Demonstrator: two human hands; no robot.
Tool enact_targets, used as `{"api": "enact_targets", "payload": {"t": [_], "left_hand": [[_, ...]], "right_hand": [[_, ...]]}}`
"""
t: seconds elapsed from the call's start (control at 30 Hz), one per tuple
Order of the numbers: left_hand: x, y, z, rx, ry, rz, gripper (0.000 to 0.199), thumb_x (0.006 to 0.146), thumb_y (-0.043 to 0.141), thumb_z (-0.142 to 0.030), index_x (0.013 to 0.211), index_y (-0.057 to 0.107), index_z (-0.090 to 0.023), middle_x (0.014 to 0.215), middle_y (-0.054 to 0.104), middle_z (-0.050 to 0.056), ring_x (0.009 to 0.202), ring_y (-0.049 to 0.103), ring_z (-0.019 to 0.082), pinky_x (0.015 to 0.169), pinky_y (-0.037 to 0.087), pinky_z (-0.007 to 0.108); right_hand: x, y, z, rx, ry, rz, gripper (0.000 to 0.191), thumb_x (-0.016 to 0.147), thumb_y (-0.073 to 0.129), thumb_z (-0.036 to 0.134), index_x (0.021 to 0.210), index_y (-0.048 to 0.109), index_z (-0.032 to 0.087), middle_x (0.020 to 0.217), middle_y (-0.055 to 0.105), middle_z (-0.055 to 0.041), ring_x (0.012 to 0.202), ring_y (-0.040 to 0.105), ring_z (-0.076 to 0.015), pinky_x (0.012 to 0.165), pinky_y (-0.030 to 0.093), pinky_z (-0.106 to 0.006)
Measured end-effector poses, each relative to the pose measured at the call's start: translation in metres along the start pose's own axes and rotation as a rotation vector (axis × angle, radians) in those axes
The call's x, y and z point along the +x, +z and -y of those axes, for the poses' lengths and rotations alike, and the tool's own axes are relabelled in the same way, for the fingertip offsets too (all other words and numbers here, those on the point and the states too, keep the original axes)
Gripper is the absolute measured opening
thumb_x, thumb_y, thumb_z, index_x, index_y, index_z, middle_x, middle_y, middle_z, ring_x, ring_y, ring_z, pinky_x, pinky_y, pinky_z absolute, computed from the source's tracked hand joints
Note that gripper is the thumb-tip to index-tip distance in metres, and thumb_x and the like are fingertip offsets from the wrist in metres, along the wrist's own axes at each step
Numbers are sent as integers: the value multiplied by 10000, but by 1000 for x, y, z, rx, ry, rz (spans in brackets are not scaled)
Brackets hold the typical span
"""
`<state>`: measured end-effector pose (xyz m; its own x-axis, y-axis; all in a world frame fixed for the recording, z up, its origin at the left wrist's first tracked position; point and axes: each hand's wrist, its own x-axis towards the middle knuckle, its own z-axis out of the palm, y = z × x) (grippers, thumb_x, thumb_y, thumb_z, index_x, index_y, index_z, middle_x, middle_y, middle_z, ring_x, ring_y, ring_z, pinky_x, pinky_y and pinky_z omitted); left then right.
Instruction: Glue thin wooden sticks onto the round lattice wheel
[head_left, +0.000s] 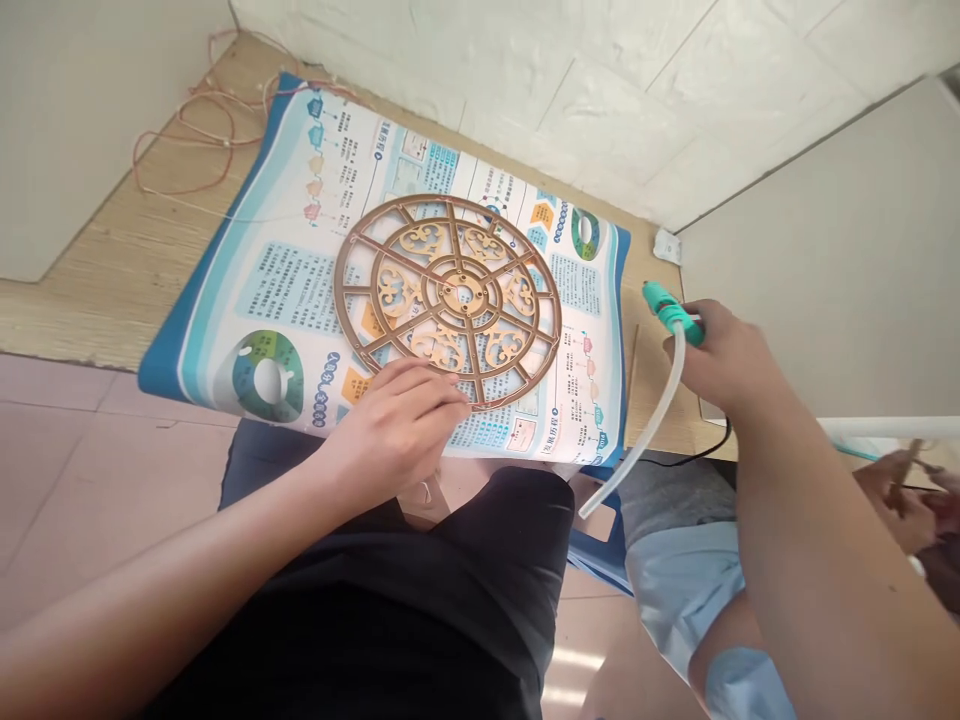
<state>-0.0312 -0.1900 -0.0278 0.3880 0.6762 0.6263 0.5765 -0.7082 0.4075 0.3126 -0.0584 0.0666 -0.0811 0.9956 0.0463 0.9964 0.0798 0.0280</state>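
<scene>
A round, openwork brown wooden frame (461, 293) with spokes and scroll-shaped inlays lies flat on a printed sheet (259, 285). My left hand (401, 425) is at its near rim, fingers bent and pressed together; the fingertips' contact with the rim is partly hidden. To the right of the sheet, my right hand (724, 350) grips a teal hot glue gun (664, 305) above the tabletop. A long translucent glue stick (661, 405) trails from the gun, curving down toward my lap. The gun's nozzle points up and left, apart from the frame.
The wooden table (90, 290) borders a pale wall (525, 90). Loose pinkish wire (217, 120) tangles at the back left. A small white packet (667, 246) lies at the back right, beside a grey partition (817, 260). Another person's hands (904, 500) show at the right edge.
</scene>
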Motion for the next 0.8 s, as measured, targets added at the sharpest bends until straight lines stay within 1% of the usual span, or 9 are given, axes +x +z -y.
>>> {"api": "enact_targets", "payload": {"t": [0.1,0.17,0.33,0.43,0.5,0.57,0.6,0.67,0.8], "left_hand": [[1,0,-1,7,6,-8,201,923,620,18,1009,702,-145,1014,779,60,1017,734,220,981,581,424],[1,0,-1,15,7,-13,197,929,618,11,1006,704,-149,1001,778,56,1010,734,217,973,582,421],[1,0,-1,10,10,-31,187,915,640,16,998,708,-137,989,767,58,999,732,223,953,580,414],[1,0,-1,10,13,-34,174,916,651,9,994,710,-135,1004,770,59,986,728,217,944,577,399],[1,0,-2,13,9,-32,166,922,650,0,993,712,-137,1010,771,59,989,724,216,940,575,395],[1,1,-2,18,1,-20,167,932,637,-9,997,710,-143,1004,769,58,994,719,217,934,573,396],[1,1,-3,22,-3,-13,168,938,628,-13,999,708,-147,998,768,57,996,717,217,932,570,398],[1,1,-3,30,-7,3,170,947,617,-22,1011,706,-153,993,765,56,999,711,219,933,562,404],[1,1,-4,54,-14,30,162,958,612,-42,1023,708,-155,1039,766,62,991,691,216,929,543,404]], "right_hand": [[3,9,3,39,138,109,485,988,488,522,1199,608,102,711,627,-72,631,568,-162,557,403,-325],[5,14,0,85,108,103,456,994,483,532,1170,563,119,753,629,-78,659,560,-163,588,403,-347],[18,20,-14,120,85,120,274,983,500,377,1124,520,143,906,687,-141,721,578,-177,633,412,-375],[13,15,-11,82,73,61,274,943,508,269,1150,577,103,1076,714,-228,952,677,-295,725,450,-426],[-4,9,4,74,4,-88,241,912,535,203,1101,640,95,1170,703,-263,1157,660,-380,855,472,-480],[-33,5,30,225,-169,-175,208,910,552,161,1078,674,154,1155,723,-202,1115,693,-336,902,517,-469],[-49,4,46,355,-291,-174,194,907,582,161,1073,679,191,1099,739,-152,1021,715,-304,874,550,-462],[-80,9,78,524,-531,-41,186,948,611,185,1104,695,239,1130,731,-105,1032,721,-274,889,586,-459],[-110,29,118,596,-663,2,222,1002,560,156,1167,699,210,1148,710,-130,1078,699,-262,899,609,-457]]}}
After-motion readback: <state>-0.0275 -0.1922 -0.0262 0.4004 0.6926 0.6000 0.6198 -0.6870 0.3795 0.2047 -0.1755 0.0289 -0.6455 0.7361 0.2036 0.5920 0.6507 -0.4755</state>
